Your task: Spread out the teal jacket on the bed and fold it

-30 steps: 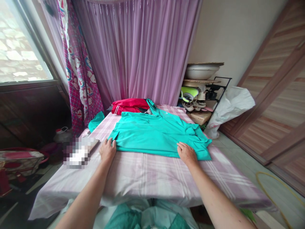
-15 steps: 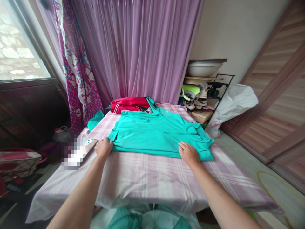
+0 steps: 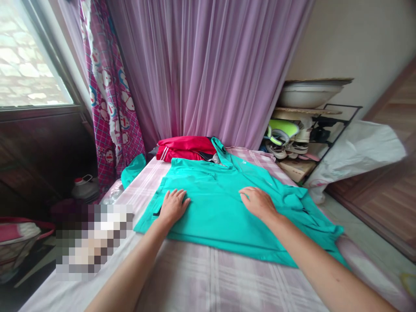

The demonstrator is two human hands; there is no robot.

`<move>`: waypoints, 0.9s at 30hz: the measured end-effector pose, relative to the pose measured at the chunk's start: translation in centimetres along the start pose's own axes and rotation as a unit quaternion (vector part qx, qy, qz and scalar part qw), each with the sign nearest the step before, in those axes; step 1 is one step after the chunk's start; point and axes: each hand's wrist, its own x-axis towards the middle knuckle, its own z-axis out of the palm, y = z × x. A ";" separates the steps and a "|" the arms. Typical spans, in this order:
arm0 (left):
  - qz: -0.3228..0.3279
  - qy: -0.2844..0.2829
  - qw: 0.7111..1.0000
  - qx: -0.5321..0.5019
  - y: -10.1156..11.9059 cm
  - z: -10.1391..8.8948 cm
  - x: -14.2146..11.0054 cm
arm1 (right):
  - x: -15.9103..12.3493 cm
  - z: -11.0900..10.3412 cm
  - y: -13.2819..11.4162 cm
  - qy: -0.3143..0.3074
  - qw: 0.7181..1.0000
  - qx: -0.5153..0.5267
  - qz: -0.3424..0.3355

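Observation:
A turquoise garment (image 3: 208,208) of thin cloth, perhaps a shirt or jacket, lies spread out before me. Its left part is fairly smooth, while the right end is bunched into folds. My left hand (image 3: 173,207) rests palm down on its left part, fingers stretched and a little apart. On the right part lies my right hand (image 3: 259,203), palm down with its fingers slightly bent and no cloth visibly gripped. A small dark patch shows at the garment's left edge, beside my left wrist.
The garment lies on a pink-and-white checked tablecloth (image 3: 224,273). Behind it are a red garment with white stripes (image 3: 185,148) and a purple curtain (image 3: 201,78). A shoe rack (image 3: 325,130) and a white sack (image 3: 360,151) stand at right. A pixelated patch covers something at left.
My left hand has let go of the garment's left edge and moved right onto its surface. My right hand has shifted inward from the near edge. The view has come closer to the garment.

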 end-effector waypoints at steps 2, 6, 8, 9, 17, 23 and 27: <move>0.006 0.000 1.000 -0.006 -0.3 1.1 0.1 | 3.1 0.2 -2.7 -0.022 1.000 -0.004 -0.021; 0.009 0.027 0.999 -0.022 -0.5 2.4 -0.3 | 9.9 1.7 -7.9 -0.054 0.998 0.010 -0.038; 0.004 0.038 0.999 -0.024 -0.4 2.6 -0.5 | 13.7 2.8 -10.3 -0.060 0.997 0.028 -0.037; 0.000 0.040 0.999 -0.024 -0.3 2.6 -0.5 | 15.6 3.3 -11.3 -0.061 0.997 0.036 -0.035; -0.021 0.016 0.999 -0.036 0.1 2.7 -0.9 | 26.7 8.4 -17.4 -0.091 0.991 0.092 -0.023; -0.017 0.025 0.999 -0.023 0.1 3.0 -1.3 | 29.0 10.9 -18.7 -0.111 0.979 0.168 0.011; -0.020 0.019 0.999 -0.024 0.2 3.2 -1.4 | 30.0 12.7 -18.4 -0.050 0.967 0.246 0.037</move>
